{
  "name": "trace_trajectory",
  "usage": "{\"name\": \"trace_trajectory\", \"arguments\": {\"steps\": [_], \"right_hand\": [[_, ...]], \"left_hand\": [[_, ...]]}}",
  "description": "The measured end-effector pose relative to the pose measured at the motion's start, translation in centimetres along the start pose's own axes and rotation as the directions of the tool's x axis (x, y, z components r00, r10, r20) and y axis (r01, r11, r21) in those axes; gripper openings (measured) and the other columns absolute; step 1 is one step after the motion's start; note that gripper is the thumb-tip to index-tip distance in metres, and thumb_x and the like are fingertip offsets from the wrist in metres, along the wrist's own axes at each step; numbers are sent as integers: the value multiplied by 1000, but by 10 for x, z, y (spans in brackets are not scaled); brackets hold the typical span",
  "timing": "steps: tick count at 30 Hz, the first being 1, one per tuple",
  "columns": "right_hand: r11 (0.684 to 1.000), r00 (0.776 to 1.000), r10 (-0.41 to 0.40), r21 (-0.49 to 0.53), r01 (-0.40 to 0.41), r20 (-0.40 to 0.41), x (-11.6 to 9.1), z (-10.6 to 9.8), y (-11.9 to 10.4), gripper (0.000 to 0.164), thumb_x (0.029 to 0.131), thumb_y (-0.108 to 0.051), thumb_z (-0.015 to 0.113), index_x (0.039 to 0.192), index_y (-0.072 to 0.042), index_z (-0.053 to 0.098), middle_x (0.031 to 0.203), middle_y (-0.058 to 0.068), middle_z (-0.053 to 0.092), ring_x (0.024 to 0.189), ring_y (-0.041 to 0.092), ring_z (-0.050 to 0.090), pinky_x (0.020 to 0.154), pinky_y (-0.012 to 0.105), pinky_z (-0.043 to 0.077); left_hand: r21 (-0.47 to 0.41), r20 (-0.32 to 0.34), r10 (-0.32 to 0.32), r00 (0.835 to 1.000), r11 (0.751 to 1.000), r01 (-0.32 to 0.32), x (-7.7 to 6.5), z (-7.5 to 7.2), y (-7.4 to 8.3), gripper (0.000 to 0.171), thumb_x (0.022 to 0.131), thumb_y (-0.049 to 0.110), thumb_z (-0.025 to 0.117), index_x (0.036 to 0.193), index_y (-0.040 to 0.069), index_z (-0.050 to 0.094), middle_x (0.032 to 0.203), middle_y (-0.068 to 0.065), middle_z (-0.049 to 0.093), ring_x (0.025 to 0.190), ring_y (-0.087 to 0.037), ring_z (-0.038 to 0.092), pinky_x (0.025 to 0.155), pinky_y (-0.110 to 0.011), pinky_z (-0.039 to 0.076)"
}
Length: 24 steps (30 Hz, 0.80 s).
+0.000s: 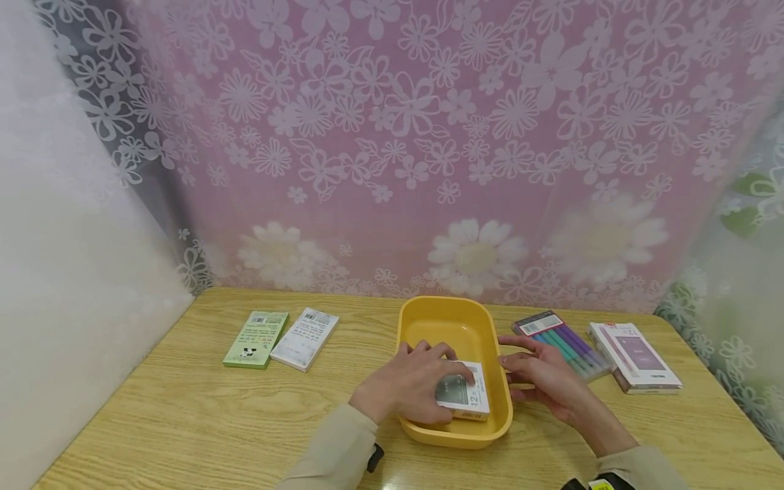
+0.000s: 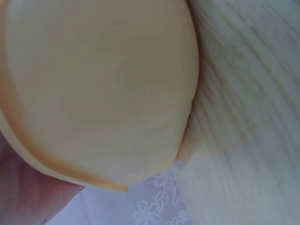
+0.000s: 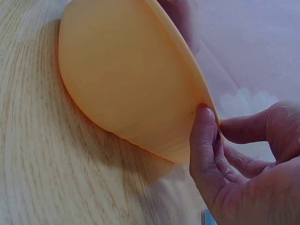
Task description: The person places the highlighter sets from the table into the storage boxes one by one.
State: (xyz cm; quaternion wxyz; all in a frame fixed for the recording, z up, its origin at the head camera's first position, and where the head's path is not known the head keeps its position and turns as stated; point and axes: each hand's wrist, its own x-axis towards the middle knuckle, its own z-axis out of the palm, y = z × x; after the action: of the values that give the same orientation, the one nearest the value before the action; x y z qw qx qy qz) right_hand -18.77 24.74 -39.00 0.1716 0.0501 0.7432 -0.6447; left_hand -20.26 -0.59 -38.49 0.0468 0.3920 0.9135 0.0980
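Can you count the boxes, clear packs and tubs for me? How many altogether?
Boxes: 4 (green box, whitish box, grey-and-white box inside the tub, purple-and-white box)
Clear packs: 1 (clear pack with purple and teal things inside)
Tubs: 1 (yellow tub)
Total: 6

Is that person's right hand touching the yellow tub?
Touching. The right wrist view shows it: a fingertip of the right hand lies against the outside of the yellow tub, with no gap.

Homelike curtained corner: floral curtain, wooden table
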Motion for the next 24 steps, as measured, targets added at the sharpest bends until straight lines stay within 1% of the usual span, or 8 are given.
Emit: {"name": "trace_trajectory", "arguments": {"steps": [5,10,13,18,24], "right_hand": [[1000,1000,0,10,0,10,-1,0,-1,65,102,-22,60,157,-3,30,105,1,75,91,18,74,73,31,64],[1000,1000,1,10,-2,8,-1,0,-1,64,102,-21,60,156,-3,30,105,1,75,91,18,74,73,31,63],[1000,1000,2,10,-2,6,-1,1,-1,65,102,-22,60,156,-3,31,105,1,75,90,17,74,74,31,63],[1000,1000,5,6,-5,0,0,1,0,64,102,-22,60,156,-3,31,105,1,75,90,17,73,73,30,63],[1000,1000,3,4,-3,-4,0,1,0,65,102,-22,61,156,-3,31,105,1,75,90,16,74,73,30,63]], "left_hand": [[7,9,1,1000,1000,-1,2,2,0,47,82,44,79,126,50,63,136,12,56,109,-16,51,85,-37,40],[18,16,-5,1000,1000,5,3,3,1,47,82,45,80,125,50,63,135,13,56,107,-15,51,83,-35,38],[14,24,-3,1000,1000,3,3,4,1,48,81,45,81,126,50,63,136,13,56,107,-14,51,85,-34,40],[3,54,-6,999,1000,6,3,5,2,50,81,44,82,126,50,62,137,13,55,107,-14,52,88,-35,44],[13,71,-14,997,1000,13,4,4,4,50,82,44,82,127,49,62,137,13,55,108,-13,53,90,-33,45]]}}
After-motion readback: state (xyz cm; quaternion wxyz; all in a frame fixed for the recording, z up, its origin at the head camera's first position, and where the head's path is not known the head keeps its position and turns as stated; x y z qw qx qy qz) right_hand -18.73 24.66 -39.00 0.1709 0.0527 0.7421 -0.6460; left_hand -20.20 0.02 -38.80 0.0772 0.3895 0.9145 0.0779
